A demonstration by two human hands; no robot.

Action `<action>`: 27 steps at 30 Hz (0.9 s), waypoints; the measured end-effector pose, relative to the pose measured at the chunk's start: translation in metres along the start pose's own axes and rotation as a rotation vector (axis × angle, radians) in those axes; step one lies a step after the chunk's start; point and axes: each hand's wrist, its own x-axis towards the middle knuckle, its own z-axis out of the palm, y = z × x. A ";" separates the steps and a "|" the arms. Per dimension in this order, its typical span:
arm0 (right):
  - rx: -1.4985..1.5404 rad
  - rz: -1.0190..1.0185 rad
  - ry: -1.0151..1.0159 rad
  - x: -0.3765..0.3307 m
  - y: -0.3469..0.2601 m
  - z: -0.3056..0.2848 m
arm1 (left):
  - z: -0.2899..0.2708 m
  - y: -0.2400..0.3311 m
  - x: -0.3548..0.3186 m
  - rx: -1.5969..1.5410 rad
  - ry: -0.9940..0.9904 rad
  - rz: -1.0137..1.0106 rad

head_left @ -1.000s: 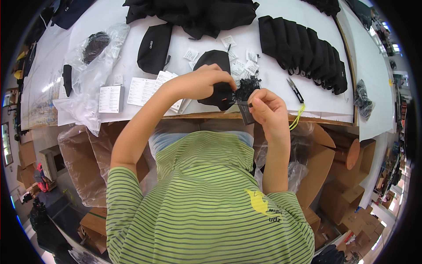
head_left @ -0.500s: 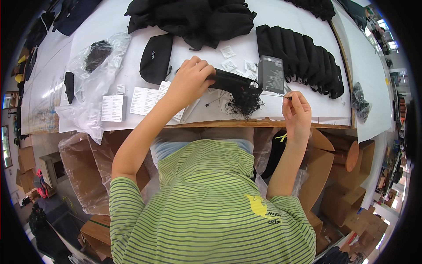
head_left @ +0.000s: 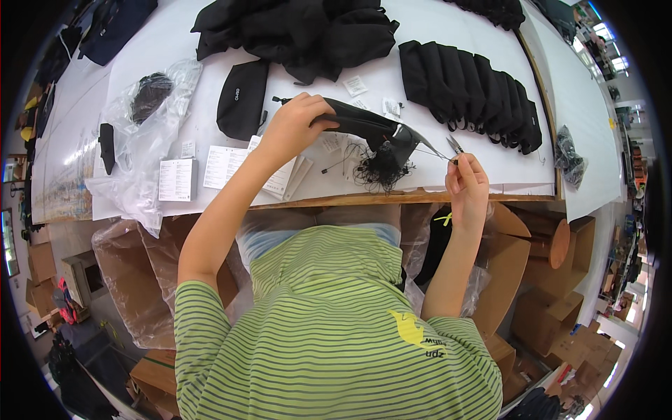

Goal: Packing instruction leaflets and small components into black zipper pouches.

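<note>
Table edge: the wooden lip of the white table runs right under your wrists, and the tangle of black threads sits just inside it.
Right hand: your right hand has its fingers pressed together, pinching small thread snips at the pouch's corner. It sits lower than half a second ago.
Left hand: your left hand is clamped around the black pouch, held off the table; before, it lay flatter.
Open room: bare white between the paper cards and the threads.
Farther back: row of black pouches on the right, heap of black fabric at the top, plastic bag on the left.
</note>
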 end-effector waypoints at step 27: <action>-0.433 -0.097 -0.001 0.002 0.000 -0.001 | 0.007 -0.001 0.012 -0.106 0.018 -0.033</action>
